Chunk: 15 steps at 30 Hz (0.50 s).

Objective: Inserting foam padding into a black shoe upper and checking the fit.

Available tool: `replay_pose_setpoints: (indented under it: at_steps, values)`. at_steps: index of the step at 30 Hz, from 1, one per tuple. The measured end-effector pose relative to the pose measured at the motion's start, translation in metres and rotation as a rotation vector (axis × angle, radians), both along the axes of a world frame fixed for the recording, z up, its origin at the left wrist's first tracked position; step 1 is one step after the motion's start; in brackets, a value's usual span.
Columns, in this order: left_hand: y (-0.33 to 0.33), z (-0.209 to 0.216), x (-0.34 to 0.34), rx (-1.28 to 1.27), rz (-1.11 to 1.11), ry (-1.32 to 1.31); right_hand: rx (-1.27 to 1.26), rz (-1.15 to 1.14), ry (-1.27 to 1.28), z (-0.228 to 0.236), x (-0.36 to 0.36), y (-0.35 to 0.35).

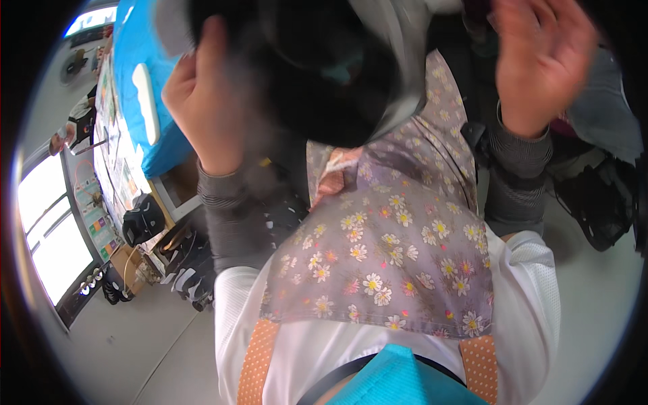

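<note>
A large black piece with a pale grey border (324, 74) fills the top middle of the head view. Motion smears it, and its kind cannot be made out. At its left edge my left hand (206, 108) is closed, the thumb pointing up along the black surface. Up on the right, my right hand (540, 64) is raised apart from the black piece. Its fingers are spread and blurred, with nothing seen in them. Both wrists are covered by dark grey sleeves. Below the black piece hangs my flowered apron (378, 250).
To the left, a blue cover (172, 145) carries a long white wavy-edged piece (146, 104). A black bag (143, 219) hangs below it, beside a cardboard box (126, 263). Another person (79, 125) is at the far left. Dark shoes (594, 206) show on the grey floor at right.
</note>
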<state>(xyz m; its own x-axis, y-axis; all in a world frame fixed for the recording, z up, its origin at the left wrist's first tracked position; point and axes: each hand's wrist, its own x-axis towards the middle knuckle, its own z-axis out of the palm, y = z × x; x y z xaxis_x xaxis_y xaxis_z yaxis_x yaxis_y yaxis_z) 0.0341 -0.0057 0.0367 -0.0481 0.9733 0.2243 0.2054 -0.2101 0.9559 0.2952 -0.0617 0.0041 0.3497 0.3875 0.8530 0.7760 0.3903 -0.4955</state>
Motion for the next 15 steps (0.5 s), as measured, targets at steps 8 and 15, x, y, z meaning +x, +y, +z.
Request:
replay_pose_setpoints:
  at_steps: [8,15]
  values:
    - [-0.035,-0.048,-0.024,-0.031,0.202,-0.529,-0.721,0.482,0.427,-0.036,-0.079,-0.010]
    - [-0.061,-0.046,-0.048,-0.025,0.161,-0.764,-0.484,0.546,0.421,-0.048,-0.109,0.022]
